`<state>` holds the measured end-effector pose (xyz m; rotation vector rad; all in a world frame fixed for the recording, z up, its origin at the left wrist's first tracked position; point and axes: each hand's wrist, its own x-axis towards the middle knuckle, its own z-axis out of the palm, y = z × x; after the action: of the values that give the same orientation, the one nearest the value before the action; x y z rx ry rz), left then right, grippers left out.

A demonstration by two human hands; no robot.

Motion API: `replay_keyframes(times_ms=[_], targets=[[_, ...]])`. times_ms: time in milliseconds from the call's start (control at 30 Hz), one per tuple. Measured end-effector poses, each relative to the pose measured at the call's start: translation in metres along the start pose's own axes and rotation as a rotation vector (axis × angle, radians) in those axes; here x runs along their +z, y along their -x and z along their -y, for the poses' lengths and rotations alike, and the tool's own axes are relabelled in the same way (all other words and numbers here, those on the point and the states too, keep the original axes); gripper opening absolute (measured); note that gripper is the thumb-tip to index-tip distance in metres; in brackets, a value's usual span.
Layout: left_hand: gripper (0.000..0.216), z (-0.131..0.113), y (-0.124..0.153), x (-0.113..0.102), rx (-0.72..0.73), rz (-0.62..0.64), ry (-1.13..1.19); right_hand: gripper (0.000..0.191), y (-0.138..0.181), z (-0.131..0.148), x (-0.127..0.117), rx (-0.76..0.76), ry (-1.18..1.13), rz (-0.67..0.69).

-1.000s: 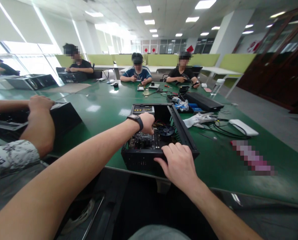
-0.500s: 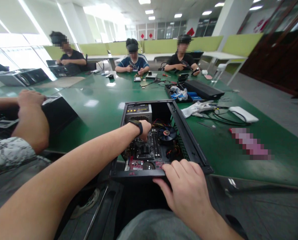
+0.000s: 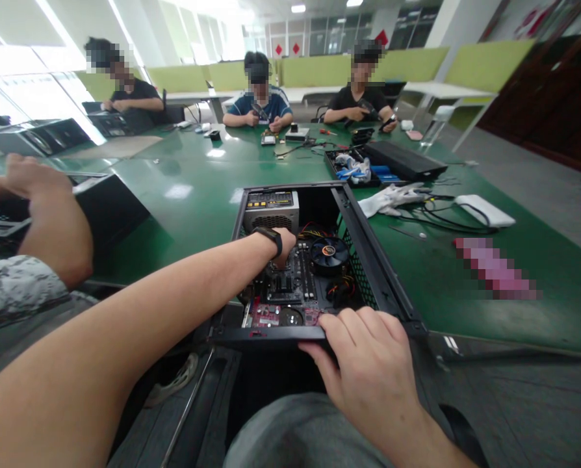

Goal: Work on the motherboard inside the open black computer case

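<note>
Hand of a co-worker [image 3: 39, 179] reaches over a black tower case [image 3: 112, 218] at far left, beside a person in a dark shirt [image 3: 142, 97] seated farther back at the green table [image 3: 193, 172]. Mid-view, an open PC case [image 3: 275, 335] lies on its side, its near edge out past the table's edge. The left hand [image 3: 284, 246], wearing a black wristwatch [image 3: 273, 240], reaches down inside, just in front of the power supply [image 3: 271, 209] and over the motherboard [image 3: 290, 286]; its fingertips are hidden, so I cannot tell whether they hold anything. A red circuit board [image 3: 266, 315] sits by the front rim, a cooling fan [image 3: 329, 253] farther right. The right hand [image 3: 368, 351] grips that rim, thumb on the outer side. Rightward lie pale gloves [image 3: 390, 198], black cables [image 3: 437, 218] and a white block [image 3: 485, 210]
</note>
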<state>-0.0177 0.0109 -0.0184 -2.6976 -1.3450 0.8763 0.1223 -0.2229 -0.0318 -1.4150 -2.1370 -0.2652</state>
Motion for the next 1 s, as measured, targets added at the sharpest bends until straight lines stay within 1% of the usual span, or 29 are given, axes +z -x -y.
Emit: replay_keyframes(times_ms=[267,467,567,700,867,1000], targets=[[0.049,-0.0046,0.0027,-0.0047,-0.012,0.042,-0.027,0.019,-0.0005,0.0005,0.0007,-0.002,0.001,-0.012],[0.050,-0.0031,0.0028,-0.0055,-0.012,0.046,-0.014,0.020,-0.0004,-0.0004,0.0018,-0.005,0.009,-0.015],[0.054,-0.0025,0.0031,-0.0059,-0.027,0.053,-0.008,0.020,-0.0002,-0.0002,0.0019,-0.004,0.012,-0.020],[0.060,-0.0029,0.0039,-0.0065,-0.039,0.052,-0.011,0.020,0.0005,0.0000,0.0019,-0.008,0.016,-0.016],[0.054,-0.0031,0.0023,-0.0052,-0.036,0.039,-0.016,0.020,0.0008,0.0001,0.0010,-0.003,0.020,-0.014],[0.059,-0.0023,-0.0008,-0.0030,-0.038,0.025,0.006,0.019,0.0004,0.0003,0.0007,-0.004,0.018,-0.014]])
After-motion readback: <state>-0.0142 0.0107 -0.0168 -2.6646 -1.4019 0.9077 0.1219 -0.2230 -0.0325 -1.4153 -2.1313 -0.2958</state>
